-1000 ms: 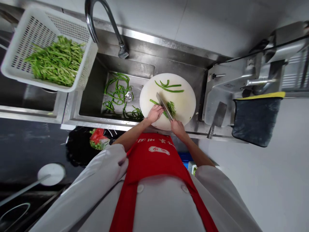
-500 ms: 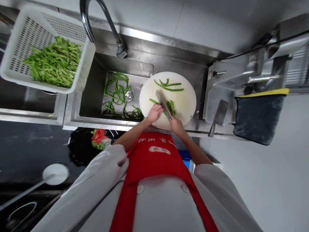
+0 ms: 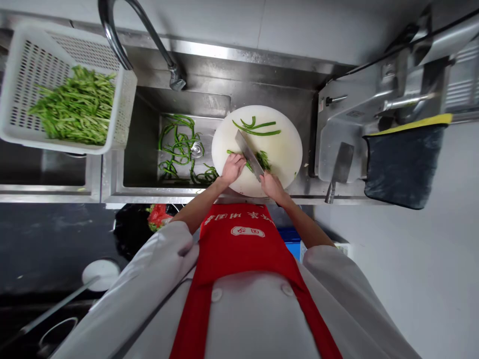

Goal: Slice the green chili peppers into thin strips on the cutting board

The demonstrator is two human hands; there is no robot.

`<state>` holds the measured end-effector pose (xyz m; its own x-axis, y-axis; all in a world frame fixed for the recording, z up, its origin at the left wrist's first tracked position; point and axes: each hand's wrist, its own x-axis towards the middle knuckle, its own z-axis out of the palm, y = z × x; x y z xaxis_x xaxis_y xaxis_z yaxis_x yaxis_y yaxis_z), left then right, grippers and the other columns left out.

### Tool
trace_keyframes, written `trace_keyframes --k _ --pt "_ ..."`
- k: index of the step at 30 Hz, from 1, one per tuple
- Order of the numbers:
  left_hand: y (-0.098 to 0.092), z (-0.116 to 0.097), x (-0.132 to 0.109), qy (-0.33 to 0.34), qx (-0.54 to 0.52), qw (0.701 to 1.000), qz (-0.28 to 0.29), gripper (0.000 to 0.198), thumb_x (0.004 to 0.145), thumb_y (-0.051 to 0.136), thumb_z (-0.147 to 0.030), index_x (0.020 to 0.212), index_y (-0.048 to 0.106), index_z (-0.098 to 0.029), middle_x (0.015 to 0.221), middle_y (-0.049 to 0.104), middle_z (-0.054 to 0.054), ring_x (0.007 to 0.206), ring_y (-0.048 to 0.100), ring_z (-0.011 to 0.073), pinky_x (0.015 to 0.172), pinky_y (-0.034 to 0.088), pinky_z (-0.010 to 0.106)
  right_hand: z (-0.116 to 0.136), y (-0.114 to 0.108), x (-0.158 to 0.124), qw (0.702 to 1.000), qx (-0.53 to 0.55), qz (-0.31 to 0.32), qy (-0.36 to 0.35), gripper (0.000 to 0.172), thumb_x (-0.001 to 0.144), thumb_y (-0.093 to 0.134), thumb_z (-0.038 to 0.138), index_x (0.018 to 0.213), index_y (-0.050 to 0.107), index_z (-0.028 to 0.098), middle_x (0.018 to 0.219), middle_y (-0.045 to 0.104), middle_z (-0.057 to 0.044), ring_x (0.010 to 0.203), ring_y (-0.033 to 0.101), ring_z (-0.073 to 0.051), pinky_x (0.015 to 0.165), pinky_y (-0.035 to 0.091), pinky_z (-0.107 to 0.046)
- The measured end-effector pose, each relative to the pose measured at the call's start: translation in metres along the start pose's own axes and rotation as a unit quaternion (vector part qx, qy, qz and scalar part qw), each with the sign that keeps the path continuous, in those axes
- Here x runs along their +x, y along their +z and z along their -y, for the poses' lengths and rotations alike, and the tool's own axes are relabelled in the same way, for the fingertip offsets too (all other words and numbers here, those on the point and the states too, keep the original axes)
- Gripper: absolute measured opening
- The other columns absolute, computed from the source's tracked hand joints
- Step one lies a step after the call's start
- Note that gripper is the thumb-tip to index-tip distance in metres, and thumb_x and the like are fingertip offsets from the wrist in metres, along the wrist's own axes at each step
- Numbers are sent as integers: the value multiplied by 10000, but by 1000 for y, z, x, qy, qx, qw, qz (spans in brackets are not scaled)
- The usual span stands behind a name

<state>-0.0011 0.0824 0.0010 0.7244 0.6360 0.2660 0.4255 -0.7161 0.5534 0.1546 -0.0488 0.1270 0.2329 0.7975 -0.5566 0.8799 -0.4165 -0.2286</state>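
Observation:
On a round white cutting board [image 3: 288, 159], my right hand [image 3: 272, 186] grips a cleaver [image 3: 248, 154] by its handle, the blade slanting up to the left. My left hand [image 3: 233, 168] is closed on a green bean [image 3: 231, 151] just left of the blade, pressing it to the board. Cut bean pieces [image 3: 264, 160] lie in a small heap right of the blade. Several whole beans [image 3: 258, 128] rest near the board's far side. How much of the held bean lies under my fingers is hidden.
Long green beans [image 3: 181, 144] lie in the sink [image 3: 140, 144] left of the board, below a faucet [image 3: 175, 77]. A white basket [image 3: 125, 109] with cut beans [image 3: 78, 107] stands further left. At right are a second cleaver [image 3: 342, 162] and a dark cloth [image 3: 404, 169].
The camera view has shifted a little, moving the board slightly left in the picture. Both hands stay at the bean, and the cleaver keeps nearly the same slant.

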Motion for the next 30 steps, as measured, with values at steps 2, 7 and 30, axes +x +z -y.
trace_keyframes --k 2,7,30 --pt "0 2 1 2 -4 1000 11 308 1033 384 -318 1051 667 -198 1083 625 104 1023 530 260 914 447 474 2 0 -5 1000 -6 4 7 348 1066 321 302 1235 556 108 1095 708 -190 1024 680 -269 875 471 -316" --pt "0 2 0 -1 -2 1000 20 318 1033 368 -315 1059 662 -197 1082 616 102 1020 535 263 916 448 483 15 0 -9 999 -16 19 24 371 1069 294 293 1248 559 105 1103 708 -192 1040 677 -269 887 478 -319" --pt "-16 20 2 -29 -7 999 -32 303 1034 370 -305 1001 650 -196 1046 607 107 1029 509 256 930 465 445 14 4 4 999 32 10 -2 352 1065 328 277 1216 586 92 1106 698 -211 1073 669 -292 922 470 -341"
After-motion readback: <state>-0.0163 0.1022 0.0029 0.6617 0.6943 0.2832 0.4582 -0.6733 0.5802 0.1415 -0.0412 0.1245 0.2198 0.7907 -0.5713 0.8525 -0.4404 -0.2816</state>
